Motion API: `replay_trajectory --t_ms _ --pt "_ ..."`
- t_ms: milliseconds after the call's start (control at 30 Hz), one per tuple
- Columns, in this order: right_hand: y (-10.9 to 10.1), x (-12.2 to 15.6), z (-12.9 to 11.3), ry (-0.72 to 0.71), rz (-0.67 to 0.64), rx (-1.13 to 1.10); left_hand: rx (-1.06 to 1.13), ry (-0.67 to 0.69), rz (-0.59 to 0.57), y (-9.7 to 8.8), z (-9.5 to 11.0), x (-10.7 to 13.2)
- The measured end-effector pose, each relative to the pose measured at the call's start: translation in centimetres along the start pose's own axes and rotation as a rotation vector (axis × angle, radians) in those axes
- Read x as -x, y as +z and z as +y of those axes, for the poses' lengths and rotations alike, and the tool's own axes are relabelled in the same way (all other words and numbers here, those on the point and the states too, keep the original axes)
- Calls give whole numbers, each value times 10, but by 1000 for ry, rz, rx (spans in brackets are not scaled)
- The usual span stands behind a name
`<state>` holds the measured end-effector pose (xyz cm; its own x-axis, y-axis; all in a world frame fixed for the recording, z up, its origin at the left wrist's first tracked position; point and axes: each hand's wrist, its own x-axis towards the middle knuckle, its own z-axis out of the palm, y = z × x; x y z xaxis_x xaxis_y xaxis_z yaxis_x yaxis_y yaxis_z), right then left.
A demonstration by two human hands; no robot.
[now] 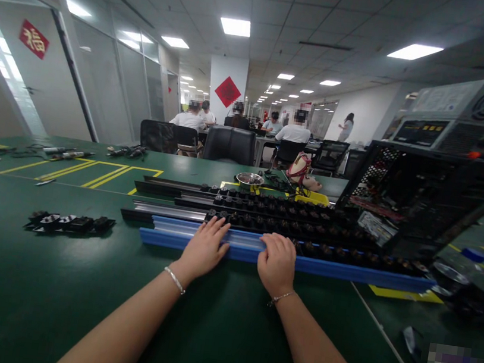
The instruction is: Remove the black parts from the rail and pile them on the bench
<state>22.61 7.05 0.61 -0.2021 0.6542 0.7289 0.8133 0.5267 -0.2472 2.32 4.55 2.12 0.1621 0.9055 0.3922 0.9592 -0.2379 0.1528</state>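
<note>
A long blue rail [346, 271] lies across the green table [29, 284] in front of me, its right half filled with a row of small black parts [357, 257]. My left hand [203, 249] rests on the rail's bare left stretch, fingers stretched forward and slightly apart. My right hand [276, 263] lies on the rail beside it, fingers curled down at the end of the black row. Whether it pinches a part is hidden. Behind the blue rail lie three dark rails [176, 197], also loaded with black parts.
A loose heap of black parts [69, 222] sits at the left. A metal bowl [249, 179] and tools [68, 152] lie further back. An open black computer case [420, 197] stands at the right with equipment on top. Several people sit at desks in the background.
</note>
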Motion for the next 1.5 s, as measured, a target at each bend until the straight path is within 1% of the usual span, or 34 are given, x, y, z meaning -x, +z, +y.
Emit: replay_trajectory --t_ms 67,100,167,233,367,467,700,1100,1200,1300,1367,1500 --pt "0 -1 3 104 52 96 7 -12 -68 7 13 -3" --pt "1 -1 5 153 58 136 1 -24 -85 9 17 -4" --pt "4 -1 9 215 43 179 -22 -45 -88 12 21 -5" --pt "6 -1 11 234 19 180 -45 -44 -57 14 22 -4" --pt "8 -1 13 231 18 167 -88 -3 27 15 20 2" --pt "7 -1 14 223 30 170 -106 13 60 16 18 4" --pt "7 0 17 173 33 148 -118 13 70 17 17 7" --pt "6 0 13 103 44 100 -125 21 100 16 19 9" --pt "6 0 14 118 59 113 -125 21 103 15 19 10" --pt "6 0 14 167 83 178 -128 23 106 16 19 10" --pt "5 0 13 188 77 220 -128 28 109 16 19 10" --pt "2 -1 10 183 52 251 -129 36 122 18 18 10"
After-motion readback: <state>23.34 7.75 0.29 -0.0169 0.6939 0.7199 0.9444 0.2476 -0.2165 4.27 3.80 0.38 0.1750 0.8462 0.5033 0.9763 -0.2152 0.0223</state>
